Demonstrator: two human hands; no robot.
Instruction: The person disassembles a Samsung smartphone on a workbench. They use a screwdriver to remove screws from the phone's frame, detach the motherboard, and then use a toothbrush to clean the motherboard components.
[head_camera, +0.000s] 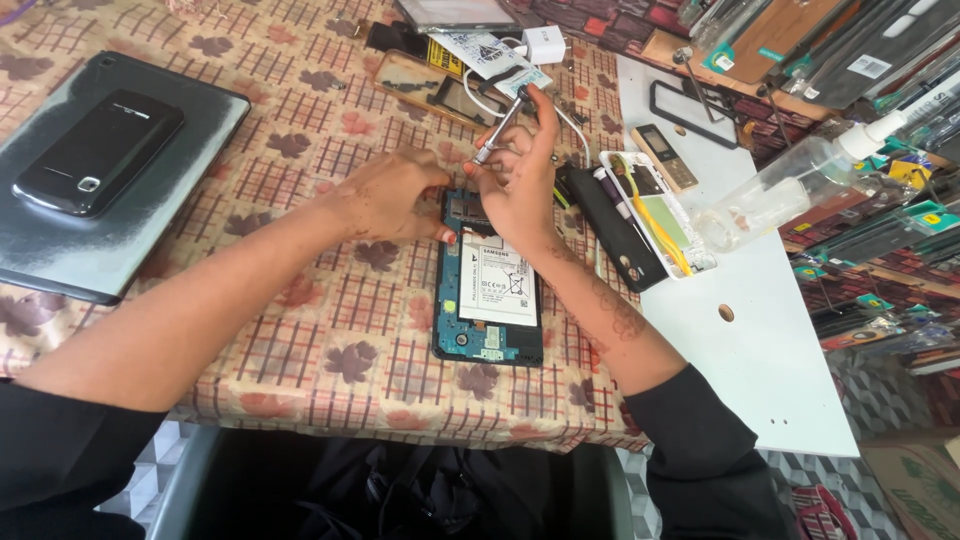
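We are pinning the opened phone (487, 300) flat with our left hand (392, 196), fingers curled on its top edge, while our right hand (520, 180) is gripping a screwdriver (497, 131) upright over its upper end.

A: Where is there room to pass?

B: The checked tablecloth (300, 340) lies bare on the near left, between the opened phone (488, 290) and the dark tablet (110, 200). The near part of the white board (770, 370) is free too.

A: And what blocks the way?

B: On the right, a black case (612, 225), a white tray (660, 215) and a clear spray bottle (790, 185) crowd together. On the far side, a charger (545, 45) with its cable and papers lie just beyond both hands.
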